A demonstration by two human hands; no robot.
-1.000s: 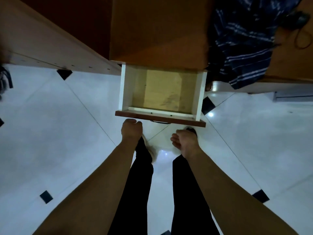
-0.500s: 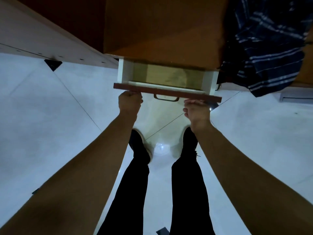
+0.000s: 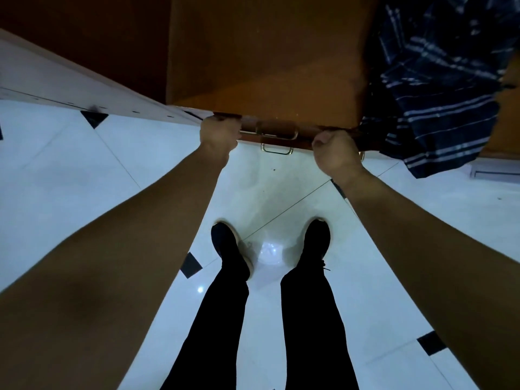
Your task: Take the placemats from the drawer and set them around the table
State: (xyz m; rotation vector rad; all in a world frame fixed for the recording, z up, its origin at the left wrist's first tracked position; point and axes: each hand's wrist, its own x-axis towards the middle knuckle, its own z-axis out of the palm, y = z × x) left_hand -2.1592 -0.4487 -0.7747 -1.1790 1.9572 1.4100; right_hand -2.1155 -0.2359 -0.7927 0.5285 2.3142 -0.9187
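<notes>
Two legs in black trousers (image 3: 312, 319) stand nearest the camera, ending in dark shoes (image 3: 315, 243) planted on a glossy white tiled floor (image 3: 84, 187) dotted with small black diamond insets. Both bare forearms reach forward from the lower corners toward the furniture ahead. Left hand (image 3: 219, 135) is curled into a fist over the left end of the drawer front (image 3: 277, 128), fingers folded over its upper edge; right hand (image 3: 336, 154) is curled the same way at the right end, knuckles facing the camera. Between the two hands sit two brass handles (image 3: 277, 149), one just above the other, the lower one hanging below the reddish-brown front. The drawer lies flush or nearly flush under the brown wooden top (image 3: 267, 57), so none of its inside shows, and no placemats can be seen anywhere. To the left a pale panel (image 3: 70, 88) with small holes runs diagonally away. On the far right a dark blue cloth with pale stripes (image 3: 439, 80) drapes over the top's edge and hangs down beside the right hand.
</notes>
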